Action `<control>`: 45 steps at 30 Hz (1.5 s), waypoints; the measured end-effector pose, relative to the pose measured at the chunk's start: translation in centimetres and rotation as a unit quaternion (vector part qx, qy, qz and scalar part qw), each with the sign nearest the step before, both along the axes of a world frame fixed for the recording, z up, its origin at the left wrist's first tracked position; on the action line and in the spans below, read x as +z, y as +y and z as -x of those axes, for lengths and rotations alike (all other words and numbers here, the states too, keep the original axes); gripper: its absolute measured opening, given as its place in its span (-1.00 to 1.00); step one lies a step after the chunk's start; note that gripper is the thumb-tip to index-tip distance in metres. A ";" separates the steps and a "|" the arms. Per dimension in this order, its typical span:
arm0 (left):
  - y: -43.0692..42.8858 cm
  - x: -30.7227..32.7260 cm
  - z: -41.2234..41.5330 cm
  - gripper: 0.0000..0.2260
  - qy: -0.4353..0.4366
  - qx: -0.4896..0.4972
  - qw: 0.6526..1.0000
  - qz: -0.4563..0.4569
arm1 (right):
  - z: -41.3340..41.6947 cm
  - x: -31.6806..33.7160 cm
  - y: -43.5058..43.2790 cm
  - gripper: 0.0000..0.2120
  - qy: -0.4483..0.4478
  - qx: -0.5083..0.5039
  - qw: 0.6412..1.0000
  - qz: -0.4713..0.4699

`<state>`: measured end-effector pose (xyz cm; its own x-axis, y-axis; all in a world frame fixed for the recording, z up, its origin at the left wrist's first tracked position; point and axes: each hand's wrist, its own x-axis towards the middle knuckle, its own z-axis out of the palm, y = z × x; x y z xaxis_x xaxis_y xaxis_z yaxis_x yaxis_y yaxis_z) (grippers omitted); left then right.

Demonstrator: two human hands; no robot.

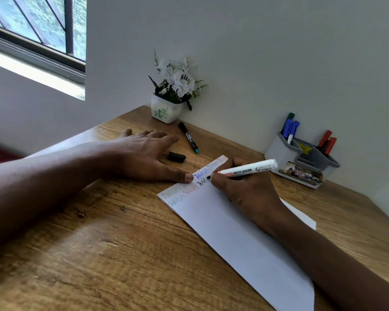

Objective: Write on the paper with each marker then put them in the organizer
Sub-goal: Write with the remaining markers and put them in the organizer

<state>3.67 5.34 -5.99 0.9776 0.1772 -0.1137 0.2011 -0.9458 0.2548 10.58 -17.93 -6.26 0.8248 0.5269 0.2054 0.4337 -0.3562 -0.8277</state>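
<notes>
White paper (234, 243), coloured writing, right grip (245, 191) pinching white marker (249, 168), left grip (144, 153) flat, fingers apart

The white paper (234, 239) lies flat with coloured writing along its far edge, an uncapped white marker (248, 169) tilted tip-down on it, a black marker (188, 137) and loose black cap (176, 157) just beyond it, and the grey organizer (279, 153), holding blue markers (291, 129) and red markers (327, 142), right of it.
</notes>
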 end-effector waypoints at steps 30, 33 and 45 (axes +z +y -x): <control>-0.4 0.3 0.3 0.09 0.003 0.011 1.000 0.004 | -0.4 0.1 -0.2 -0.90 -0.015 -0.010 1.000 0.024; -0.4 0.2 0.3 0.09 -0.001 0.008 1.000 0.007 | -0.5 0.2 -0.3 -0.91 0.014 -0.008 1.000 0.009; -0.4 0.2 0.2 0.09 -0.005 0.009 1.000 0.005 | -0.4 0.1 0.1 -0.88 0.002 -0.036 0.999 0.017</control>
<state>3.45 4.94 -5.75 0.9754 0.1932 -0.1056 0.2150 -0.9397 0.2661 10.97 -17.83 -6.19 0.8610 0.4735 0.1858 0.4035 -0.4133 -0.8163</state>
